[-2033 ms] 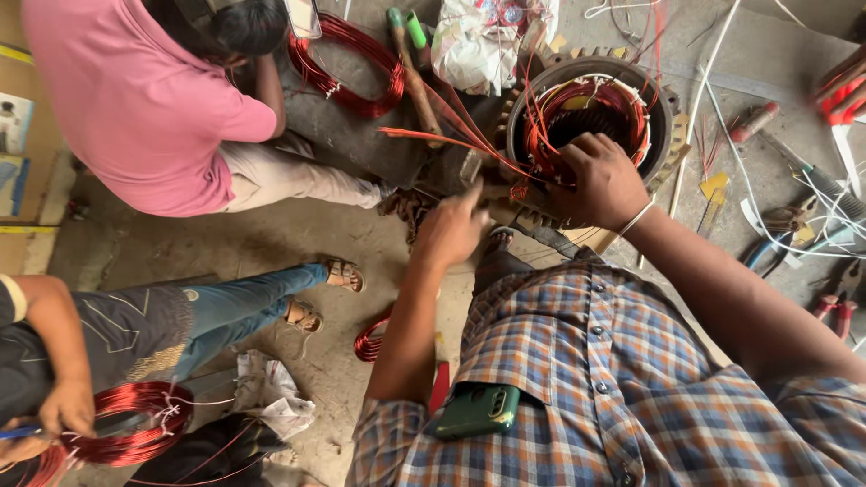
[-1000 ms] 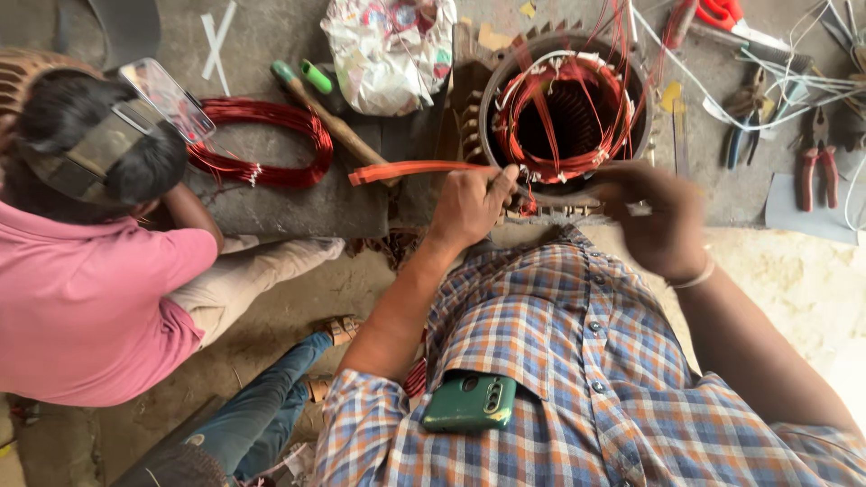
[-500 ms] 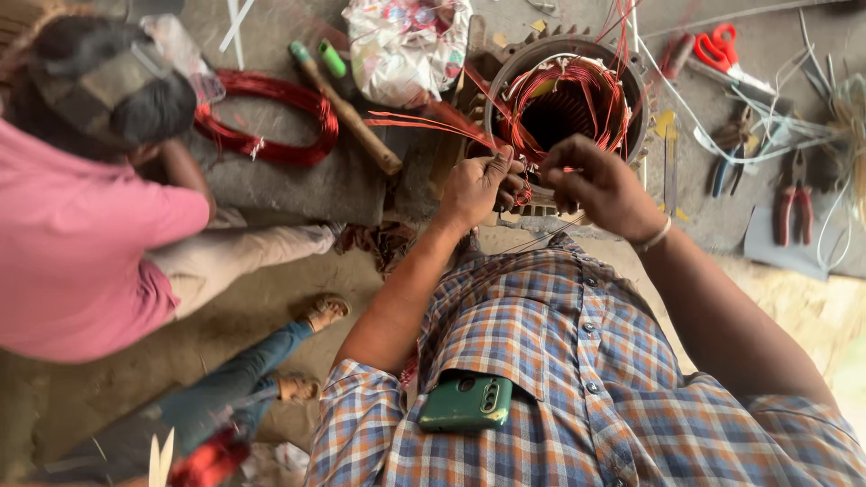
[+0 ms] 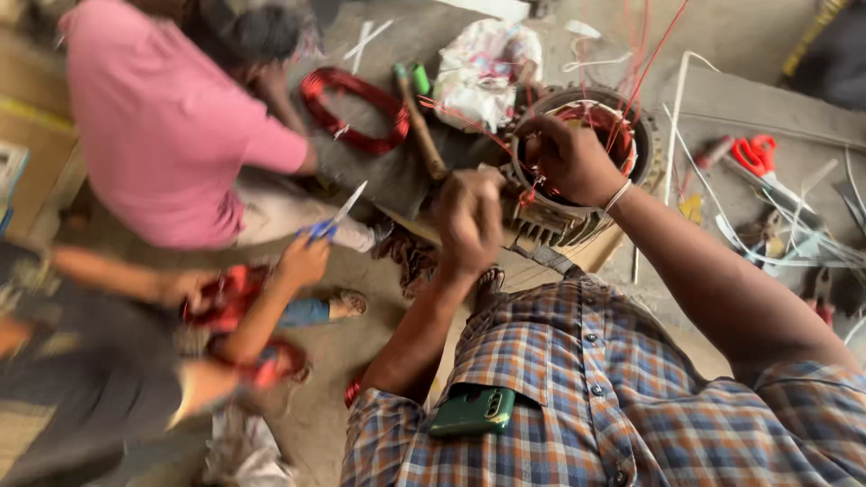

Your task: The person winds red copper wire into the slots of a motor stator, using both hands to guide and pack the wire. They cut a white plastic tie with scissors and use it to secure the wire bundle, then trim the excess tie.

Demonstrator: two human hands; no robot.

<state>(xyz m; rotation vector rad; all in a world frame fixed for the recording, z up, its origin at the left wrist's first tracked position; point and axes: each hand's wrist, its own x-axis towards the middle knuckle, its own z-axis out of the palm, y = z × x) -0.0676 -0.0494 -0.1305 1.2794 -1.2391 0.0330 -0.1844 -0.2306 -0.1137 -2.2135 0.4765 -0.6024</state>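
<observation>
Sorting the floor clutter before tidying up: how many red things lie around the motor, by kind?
Loose red copper wire coil on the floor: 1
Red-handled scissors: 1
Red winding in the round metal motor stator, touched by the right hand; left hand beside it: 1
Total: 3

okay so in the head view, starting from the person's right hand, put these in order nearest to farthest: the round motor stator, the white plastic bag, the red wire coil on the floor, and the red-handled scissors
From the right hand:
1. Motor stator, directly under the hand, touching it.
2. White plastic bag, just up and left of the stator.
3 and 4. Red-handled scissors, off to the right, and red wire coil, off to the left by the person in pink: too close to call.
</observation>
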